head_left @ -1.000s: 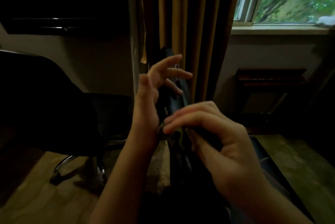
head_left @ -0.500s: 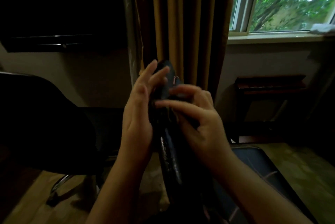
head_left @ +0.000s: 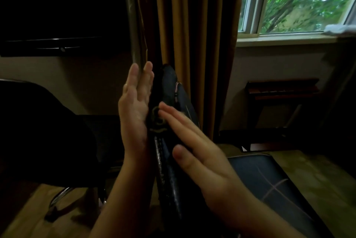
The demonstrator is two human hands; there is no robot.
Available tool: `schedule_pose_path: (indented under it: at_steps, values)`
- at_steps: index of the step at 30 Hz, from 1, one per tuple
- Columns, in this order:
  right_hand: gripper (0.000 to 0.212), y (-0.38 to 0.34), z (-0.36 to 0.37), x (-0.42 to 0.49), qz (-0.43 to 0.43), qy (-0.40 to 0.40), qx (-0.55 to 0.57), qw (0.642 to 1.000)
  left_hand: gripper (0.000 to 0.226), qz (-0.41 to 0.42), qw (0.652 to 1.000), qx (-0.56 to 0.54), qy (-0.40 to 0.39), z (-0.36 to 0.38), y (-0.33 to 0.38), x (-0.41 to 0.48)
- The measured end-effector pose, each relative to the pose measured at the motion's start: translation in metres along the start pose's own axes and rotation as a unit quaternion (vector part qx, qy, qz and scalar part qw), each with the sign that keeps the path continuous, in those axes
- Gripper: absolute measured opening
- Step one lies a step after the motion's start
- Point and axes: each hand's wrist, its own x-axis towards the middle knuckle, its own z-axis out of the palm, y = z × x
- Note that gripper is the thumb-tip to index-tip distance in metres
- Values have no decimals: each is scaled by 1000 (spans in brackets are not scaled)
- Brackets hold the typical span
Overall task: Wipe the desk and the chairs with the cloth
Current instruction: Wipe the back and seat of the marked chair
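Observation:
A dark blue chair stands right in front of me, its backrest (head_left: 174,91) seen edge-on and its seat (head_left: 269,181) at the lower right. A dark patterned cloth (head_left: 156,122) lies over the backrest's edge, between my hands. My left hand (head_left: 134,110) lies flat with straight fingers against the left side of the backrest. My right hand (head_left: 194,147) presses with straight fingers on the right side, fingertips touching the cloth. Most of the cloth is hidden by my hands and the dim light.
A black office chair (head_left: 40,131) with a chrome base stands at the left. Ochre curtains (head_left: 194,25) hang behind the backrest, with a window (head_left: 300,0) to the right. A low wooden rack (head_left: 281,91) stands by the right wall. A dark screen (head_left: 50,44) is at the upper left.
My right hand has moved up the backrest and its curled fingers have straightened. My left hand's spread fingers have closed into a flat palm against the backrest.

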Motion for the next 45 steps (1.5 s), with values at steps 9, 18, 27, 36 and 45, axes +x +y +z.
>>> schedule_pose_path:
  at_steps: [9, 18, 27, 36, 45]
  values:
    - [44, 50, -17, 71, 80, 62, -82, 991, 47, 0, 997, 76, -18, -5, 3, -2]
    - [40, 41, -17, -2, 59, 102, -121, 986, 56, 123, 947, 264, -136, -12, -2, -5]
    - [33, 27, -10, -37, -62, 142, -290, 945, 53, 166, 948, 246, -117, -17, -15, -2]
    - [26, 72, -35, 72, 39, 147, -280, 948, 52, 169, 948, 243, -117, -25, -21, 5]
    - [25, 54, -26, 37, 95, 182, -191, 960, 53, 173, 948, 238, -122, -20, -16, 0]
